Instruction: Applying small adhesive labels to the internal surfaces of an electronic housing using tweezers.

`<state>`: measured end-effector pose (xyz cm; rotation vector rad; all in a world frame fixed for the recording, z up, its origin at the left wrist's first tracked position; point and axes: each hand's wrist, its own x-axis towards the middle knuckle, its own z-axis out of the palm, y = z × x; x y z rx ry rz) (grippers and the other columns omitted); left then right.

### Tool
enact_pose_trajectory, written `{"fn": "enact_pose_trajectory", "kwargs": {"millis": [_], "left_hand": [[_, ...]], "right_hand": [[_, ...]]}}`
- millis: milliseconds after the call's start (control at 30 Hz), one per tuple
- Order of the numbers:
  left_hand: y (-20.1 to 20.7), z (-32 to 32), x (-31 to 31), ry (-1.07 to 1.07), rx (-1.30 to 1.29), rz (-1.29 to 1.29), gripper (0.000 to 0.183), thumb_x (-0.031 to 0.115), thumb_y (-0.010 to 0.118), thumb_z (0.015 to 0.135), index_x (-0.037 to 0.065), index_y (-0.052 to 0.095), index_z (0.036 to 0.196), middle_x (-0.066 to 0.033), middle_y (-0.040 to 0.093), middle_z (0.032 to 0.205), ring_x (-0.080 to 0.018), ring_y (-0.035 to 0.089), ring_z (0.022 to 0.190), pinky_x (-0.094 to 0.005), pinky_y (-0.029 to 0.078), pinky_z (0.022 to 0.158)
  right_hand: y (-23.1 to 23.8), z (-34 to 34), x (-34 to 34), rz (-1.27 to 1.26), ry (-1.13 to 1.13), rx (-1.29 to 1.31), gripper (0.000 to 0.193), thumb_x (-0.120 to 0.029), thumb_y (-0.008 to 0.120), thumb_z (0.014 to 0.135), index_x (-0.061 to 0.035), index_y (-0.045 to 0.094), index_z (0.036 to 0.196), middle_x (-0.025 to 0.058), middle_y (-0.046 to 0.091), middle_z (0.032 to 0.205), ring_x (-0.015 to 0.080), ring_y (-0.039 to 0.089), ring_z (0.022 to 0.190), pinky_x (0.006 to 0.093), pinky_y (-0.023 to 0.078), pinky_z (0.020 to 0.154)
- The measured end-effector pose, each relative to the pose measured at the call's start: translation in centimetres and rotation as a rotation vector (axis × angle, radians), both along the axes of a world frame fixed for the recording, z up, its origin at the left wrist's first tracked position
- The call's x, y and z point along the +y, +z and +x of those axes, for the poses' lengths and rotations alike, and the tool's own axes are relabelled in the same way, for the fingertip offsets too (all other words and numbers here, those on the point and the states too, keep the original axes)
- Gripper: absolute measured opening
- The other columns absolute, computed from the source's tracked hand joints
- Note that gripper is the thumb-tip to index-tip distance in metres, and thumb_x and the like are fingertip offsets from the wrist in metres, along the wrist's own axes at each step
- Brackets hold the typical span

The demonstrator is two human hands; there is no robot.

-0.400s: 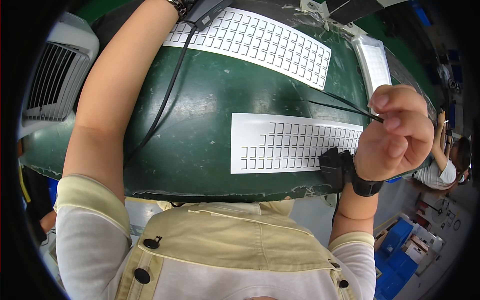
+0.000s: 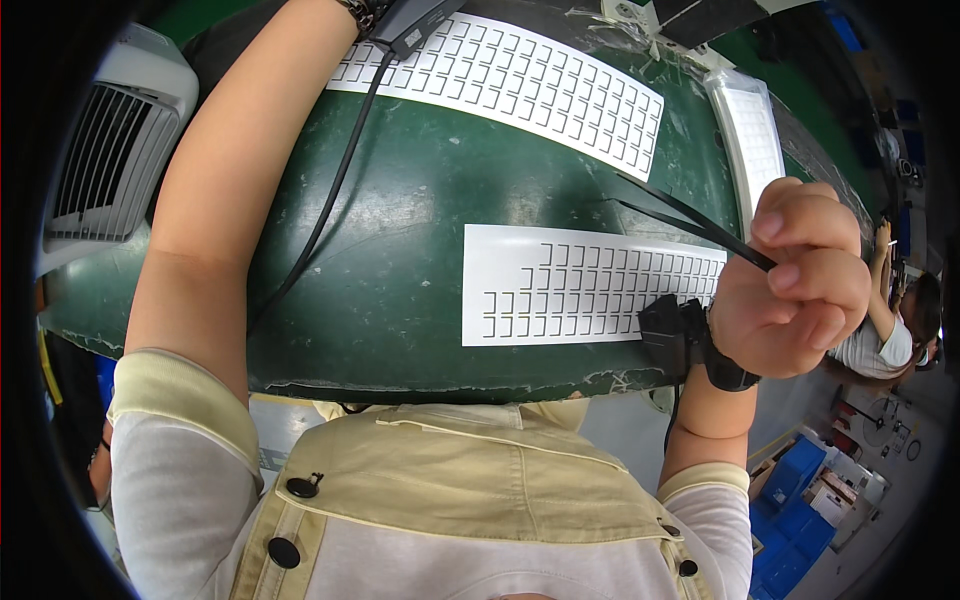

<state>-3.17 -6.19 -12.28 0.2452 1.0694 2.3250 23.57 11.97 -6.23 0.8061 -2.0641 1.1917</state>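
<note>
My right hand [image 2: 795, 285] is closed around black tweezers [image 2: 690, 218], palm turned up, at the right side of the table. The two tweezer tips are apart and point left, over the green surface between two white sheets. The nearer sheet [image 2: 485, 260] carries rows of small dark corner-shaped marks, with a blank part at its upper left. The farther sheet [image 2: 540, 85] is filled with similar rows. My left forearm [image 2: 225, 170] reaches far across the table; its hand lies beyond the upper edge, hidden from view.
A black wrist-worn device [image 2: 410, 38] with a cable [image 2: 335, 190] sits on my left wrist; another [image 2: 665, 330] is at my right. Plastic-wrapped white sheets [image 2: 748, 125] lie far right. A grey slatted appliance [image 2: 115, 150] stands left. Another person [image 2: 885, 330] is at the right.
My right hand has shifted slightly down, its fingers curling further around the tweezers. The tweezer arms look a little wider apart near the hand. My left arm stays in place.
</note>
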Motion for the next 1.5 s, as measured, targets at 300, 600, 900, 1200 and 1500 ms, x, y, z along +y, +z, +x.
{"fn": "enact_pose_trajectory", "kwargs": {"millis": [300,600,900,1200,1500], "left_hand": [[-0.1,0.1,0.4,0.007,0.002,-0.001,0.023,0.013,0.032,0.080,0.003,0.047,0.095,-0.0111,0.054,0.097,-0.0234,0.052,0.093,-0.0376,0.039,0.081],[-0.2,-0.4,0.2,-0.002,0.011,-0.008,0.023,0.013,0.032,0.080,0.003,0.047,0.095,-0.0104,0.054,0.097,-0.0229,0.052,0.092,-0.0375,0.039,0.081],[-0.5,0.1,0.5,-0.008,0.019,-0.011,0.023,0.013,0.032,0.080,0.003,0.047,0.095,-0.0103,0.054,0.096,-0.0229,0.052,0.093,-0.0375,0.039,0.081],[-0.1,-0.1,1.6,-0.014,0.004,-0.003,0.024,0.013,0.031,0.081,0.002,0.047,0.096,-0.0115,0.054,0.097,-0.0230,0.052,0.092,-0.0369,0.039,0.081],[1.4,1.4,0.4,0.089,0.067,-0.116,0.031,0.016,0.032,0.083,0.002,0.041,0.108,-0.0134,0.048,0.106,-0.0264,0.048,0.098,-0.0405,0.036,0.086]], "right_hand": [[-0.1,-0.1,-0.2,-0.026,-0.038,-0.062,0.014,-0.003,0.054,0.073,-0.0036,0.040,0.076,0.0160,0.051,0.079,0.0154,0.048,0.067,0.0193,0.040,0.053],[-0.4,-0.9,-0.6,0.009,-0.159,-0.040,0.028,0.017,0.051,0.065,0.0003,0.041,0.085,0.0162,0.048,0.088,0.0144,0.048,0.074,0.0229,0.044,0.057],[-0.5,-0.2,-0.4,0.007,-0.111,-0.085,0.027,0.017,0.050,0.067,0.0008,0.043,0.088,0.0160,0.052,0.082,0.0189,0.053,0.076,0.0263,0.046,0.062],[0.6,-0.5,-0.2,0.166,-0.135,-0.108,0.025,0.016,0.050,0.067,-0.0001,0.041,0.084,0.0164,0.052,0.079,0.0176,0.052,0.070,0.0240,0.044,0.060],[1.3,-0.9,-1.1,0.113,-0.034,-0.136,0.014,-0.003,0.064,0.058,-0.0068,0.058,0.070,0.0031,0.058,0.065,0.0162,0.054,0.055,0.0246,0.038,0.046]]}}
